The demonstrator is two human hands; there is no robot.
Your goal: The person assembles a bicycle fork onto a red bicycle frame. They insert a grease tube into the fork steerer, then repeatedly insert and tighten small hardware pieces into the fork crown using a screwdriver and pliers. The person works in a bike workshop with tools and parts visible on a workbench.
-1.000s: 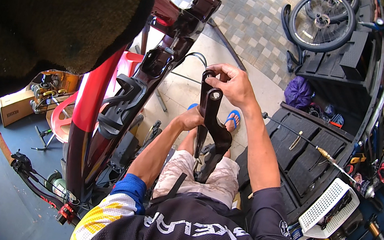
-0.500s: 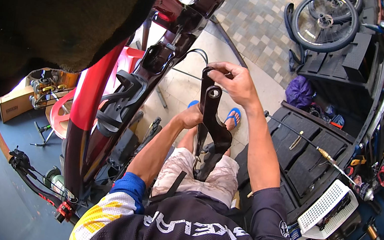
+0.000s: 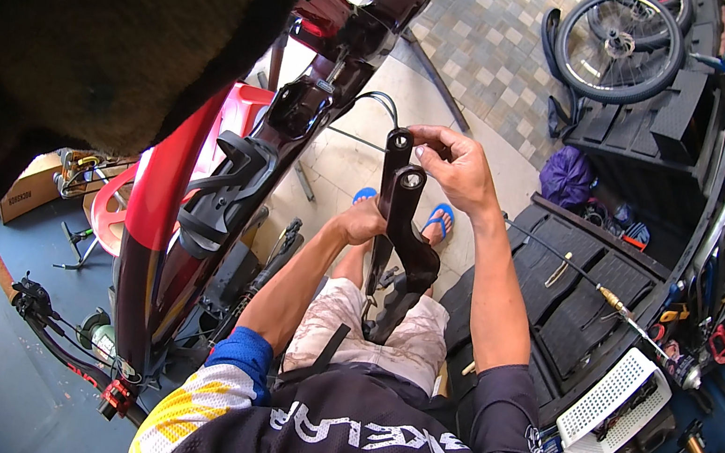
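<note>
A glossy dark maroon bicycle swingarm (image 3: 412, 251) stands upright between my knees, its two arms ending in round pivot holes. My left hand (image 3: 362, 220) is closed around its left arm, below the upper end. At the top of that arm, my right hand (image 3: 459, 168) has its index fingertip against the rim of the pivot eye (image 3: 402, 141). The right thumb is apart from the index finger, and I see nothing held between them. Thin black cables (image 3: 384, 100) run from the bike frame toward this upper end. The swingarm's lower part is partly hidden in its own shadow.
Close on the left stands a red and maroon bike frame (image 3: 168, 196) with a black bottle cage (image 3: 226, 191). A handlebar (image 3: 37, 308) lies beyond it. To the right are black crates (image 3: 554, 271), a white basket (image 3: 614, 404) and many tools. Wheels (image 3: 619, 44) rest at the back right.
My right fingers and thumb have drawn back to the right, uncovering the far pivot hole. The swingarm's angle has shifted slightly. My left hand keeps its hold.
</note>
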